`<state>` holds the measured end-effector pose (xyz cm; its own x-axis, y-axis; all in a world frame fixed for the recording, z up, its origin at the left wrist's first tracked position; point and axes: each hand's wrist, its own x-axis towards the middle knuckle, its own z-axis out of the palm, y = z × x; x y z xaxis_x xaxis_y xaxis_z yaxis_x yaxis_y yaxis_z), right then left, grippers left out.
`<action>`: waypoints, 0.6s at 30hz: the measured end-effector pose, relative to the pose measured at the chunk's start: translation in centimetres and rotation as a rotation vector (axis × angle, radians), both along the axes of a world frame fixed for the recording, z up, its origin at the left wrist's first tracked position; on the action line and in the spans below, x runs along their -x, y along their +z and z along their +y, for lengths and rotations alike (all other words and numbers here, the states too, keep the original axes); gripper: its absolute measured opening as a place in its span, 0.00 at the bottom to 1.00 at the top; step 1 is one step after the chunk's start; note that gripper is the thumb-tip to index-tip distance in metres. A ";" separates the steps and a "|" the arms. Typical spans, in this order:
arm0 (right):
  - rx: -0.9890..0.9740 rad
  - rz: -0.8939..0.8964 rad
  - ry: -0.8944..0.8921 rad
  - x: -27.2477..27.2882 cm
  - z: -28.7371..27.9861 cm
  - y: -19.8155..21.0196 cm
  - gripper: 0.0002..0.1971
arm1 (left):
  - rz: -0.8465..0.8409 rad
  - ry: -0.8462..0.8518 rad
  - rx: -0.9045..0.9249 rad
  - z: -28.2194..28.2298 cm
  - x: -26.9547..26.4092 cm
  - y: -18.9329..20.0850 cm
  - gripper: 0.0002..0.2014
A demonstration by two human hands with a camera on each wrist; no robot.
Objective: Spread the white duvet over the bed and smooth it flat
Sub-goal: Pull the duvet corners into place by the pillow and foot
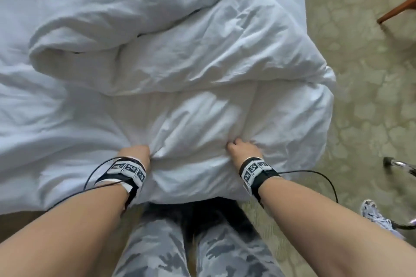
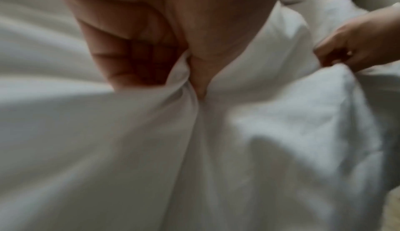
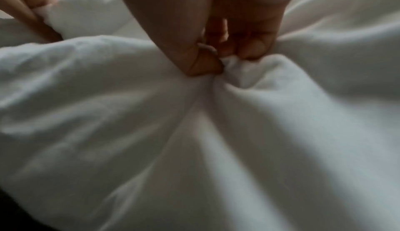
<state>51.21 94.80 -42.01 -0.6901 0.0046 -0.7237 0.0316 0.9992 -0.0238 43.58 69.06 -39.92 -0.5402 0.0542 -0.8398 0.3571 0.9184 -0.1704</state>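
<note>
The white duvet (image 1: 171,56) lies crumpled and folded in thick rolls across the bed, its near edge hanging over the side in front of me. My left hand (image 1: 137,152) grips a bunch of the duvet near that edge, fingers curled into the cloth (image 2: 184,81). A forearm's length to the right, my right hand (image 1: 240,148) pinches another bunch of the same cloth (image 3: 229,67). Creases fan out from both grips. In the left wrist view the right hand (image 2: 357,50) shows at the far right; the left hand (image 3: 23,7) shows in the right wrist view's top left corner.
Patterned beige carpet (image 1: 364,74) lies to the right of the bed. A brown wooden furniture leg (image 1: 396,10) stands at the upper right. A dark metal piece (image 1: 398,164) and a patterned shoe (image 1: 373,213) are on the floor at the right. My legs stand against the bed's edge.
</note>
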 end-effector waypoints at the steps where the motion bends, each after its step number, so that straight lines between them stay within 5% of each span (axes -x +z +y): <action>1: -0.019 -0.040 0.032 0.6 0.5 0.6 0.20 | -0.031 -0.004 -0.008 0.9 0.1 0.4 0.17; 4: -0.097 -0.185 0.043 0.2 3.1 2.5 0.21 | -0.100 0.056 -0.083 3.0 -0.3 2.0 0.17; 10: -0.215 -0.429 -0.054 1.3 6.7 5.8 0.17 | -0.074 0.431 -0.429 3.8 -3.9 3.9 0.15; 12: -0.169 -0.359 -0.192 2.6 6.1 7.3 0.15 | -0.048 0.500 -0.446 3.9 -3.6 4.6 0.14; 15: -0.126 0.000 -0.533 4.2 8.0 9.5 0.05 | -0.009 0.543 -0.450 3.7 -2.1 5.0 0.13; 18: -0.148 0.196 -0.785 4.7 12.2 10.7 0.25 | 0.021 0.526 -0.425 3.9 -1.2 5.0 0.12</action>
<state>46.50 106.96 -31.33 -0.5605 0.6243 -0.5441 0.7313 0.6815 0.0286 44.79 72.94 -34.96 -0.6006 0.1025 -0.7929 -0.1556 0.9578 0.2417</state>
